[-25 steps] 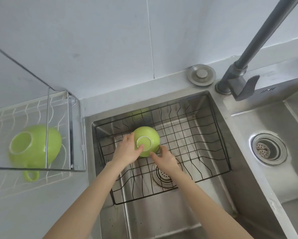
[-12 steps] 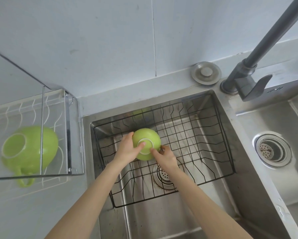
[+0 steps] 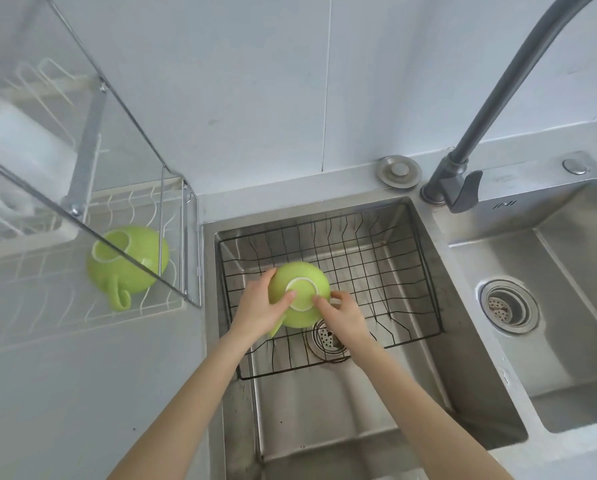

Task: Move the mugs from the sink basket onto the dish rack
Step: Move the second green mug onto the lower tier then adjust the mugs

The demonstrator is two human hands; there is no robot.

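Head view. I log one glossy lime-green ceramic mug (image 3: 127, 263) already lying upside down on the white wire dish rack (image 3: 82, 306) at the left, its handle toward me and its pale foot ring up. A second round lime-green mug (image 3: 299, 294), also inverted, is over the black wire sink basket (image 3: 411, 289) that sits in the left bowl of the stainless steel sink (image 3: 359, 427). I see no other mug in the basket, so I judge the task at roughly half: one placed, one in hand, the carry to the rack left.

Left hand (image 3: 257, 310): closed around the mug's left side, thumb tip on the white foot ring. Right hand (image 3: 342, 313): fingers curled against the mug's right flank, one fingertip at the ring's edge. Both are clamped on the mug (whether it has cleared the wires or is touching them, I cannot tell).

The mug in hand looks bulbous and smooth, glazed, with an unglazed-looking white base ring; a green sliver below the left hand is likely its handle. I would expect it to be slippery if wet.
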